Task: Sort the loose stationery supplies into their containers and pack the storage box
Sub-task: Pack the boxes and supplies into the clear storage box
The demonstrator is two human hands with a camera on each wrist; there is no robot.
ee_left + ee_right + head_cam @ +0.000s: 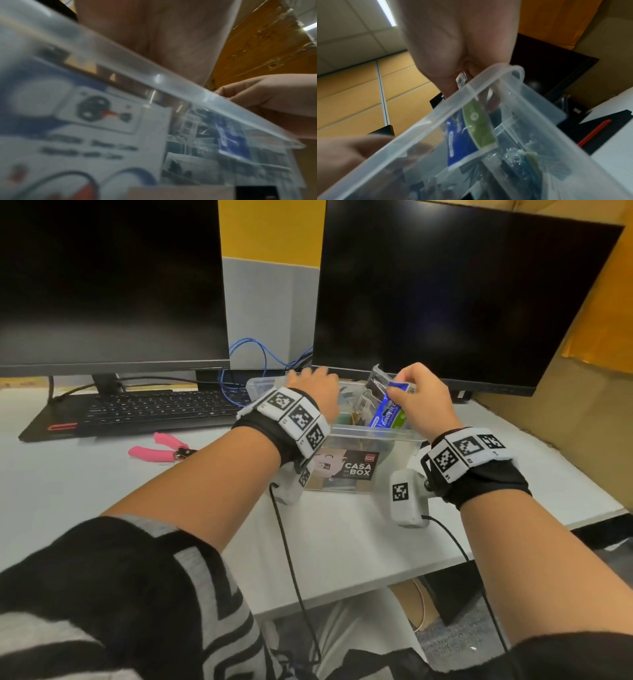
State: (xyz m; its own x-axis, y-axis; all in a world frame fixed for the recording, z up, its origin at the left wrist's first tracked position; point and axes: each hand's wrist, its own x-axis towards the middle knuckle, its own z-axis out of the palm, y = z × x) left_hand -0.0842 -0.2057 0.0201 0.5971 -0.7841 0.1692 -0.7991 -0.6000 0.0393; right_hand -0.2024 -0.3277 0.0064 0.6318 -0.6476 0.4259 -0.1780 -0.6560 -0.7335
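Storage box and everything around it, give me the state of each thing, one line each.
Storage box: lid off, upright on the desk, partly filled.
Binder clip pack: tilted, lower end inside the box.
Right hand: pinches the pack's top.
Left hand: reaches into the box; fingers hidden.
Pink pliers: lying on the desk, untouched.
Monitors: both dark.
Laptop: open on the desk.

Both forearms are reaching forward toward 12 o'clock. The left hand [313, 390] is lying palm down, fingers hidden from view. At its 3 o'clock, the right hand [423, 395] is pinching with curled fingers [399, 390].
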